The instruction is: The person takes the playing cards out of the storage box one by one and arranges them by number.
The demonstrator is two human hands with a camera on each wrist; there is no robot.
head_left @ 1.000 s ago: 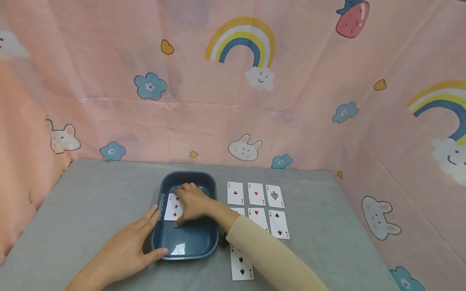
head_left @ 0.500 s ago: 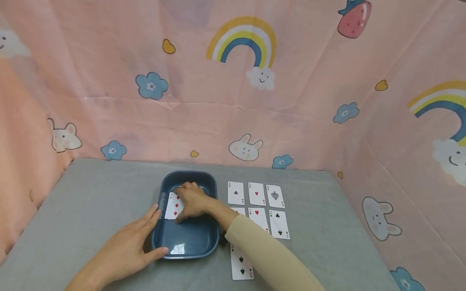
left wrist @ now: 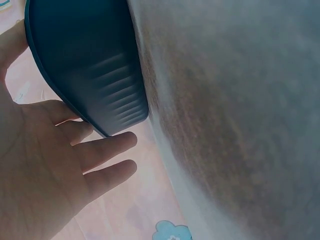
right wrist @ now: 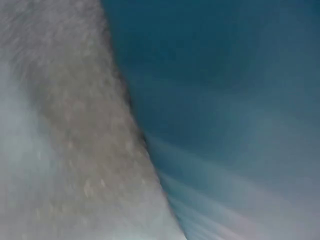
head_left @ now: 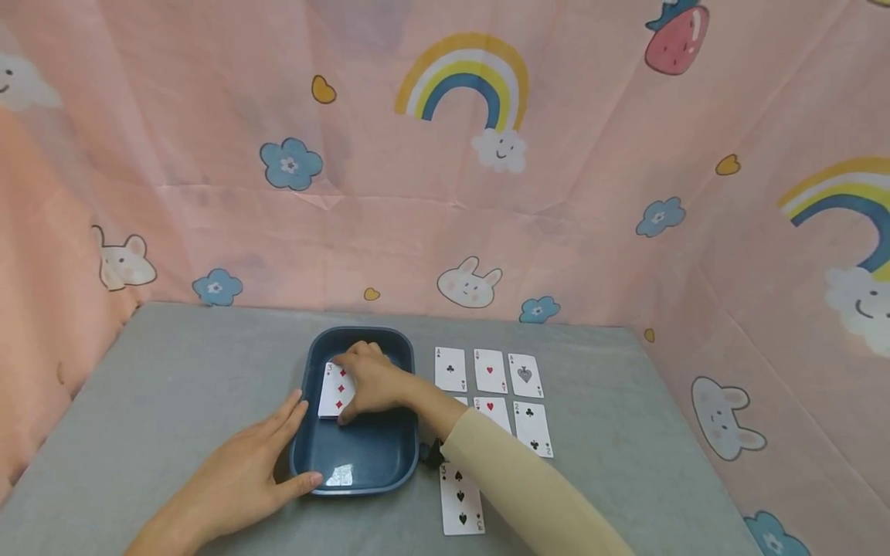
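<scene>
A blue plastic tray stands on the grey cloth, holding a stack of playing cards with the three of diamonds face up on top. My right hand reaches into the tray and grips the stack, thumb at its near edge and fingers at its far edge. The hand covers the right part of the cards. My left hand rests against the tray's left rim with spread fingers and the thumb at the near corner. In the left wrist view the left hand's fingers lie along the tray's outer wall. Only tray wall and cloth show in the right wrist view.
Right of the tray, cards lie face up in rows: aces including the ace of hearts, twos including the two of clubs, and a three of spades nearer. My right forearm passes over some. A patterned pink curtain hangs behind.
The right hand has shifted the card stack slightly away and to the right inside the tray, and its edges look more squared up. The left hand has stayed at the rim.
</scene>
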